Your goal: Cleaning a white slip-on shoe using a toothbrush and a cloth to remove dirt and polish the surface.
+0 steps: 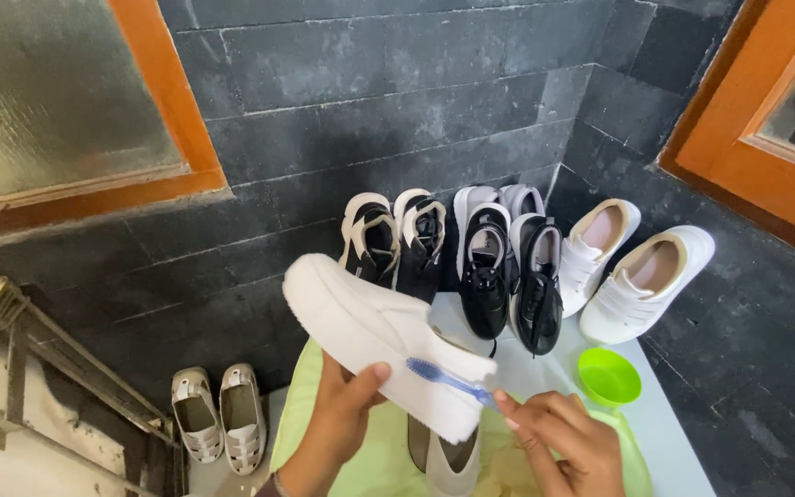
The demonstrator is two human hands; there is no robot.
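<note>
Dark stone walls surround; left hand point(338, 414) fingers clamp the white shoe point(388, 345), right hand point(563, 442) fingers pinch a blue toothbrush point(448, 379) against it. Scrubbing seems underway, other pairs waiting.

Your two hands are bare, with no gloves and no rings that can be made out on the fingers. Your left hand point(347, 405) shows a thin band or bracelet at the wrist, right at the bottom edge of the view, too cut off to tell its kind. Your right hand point(563, 442) has short, pale, unpainted nails, and no sleeve reaches either forearm.
</note>
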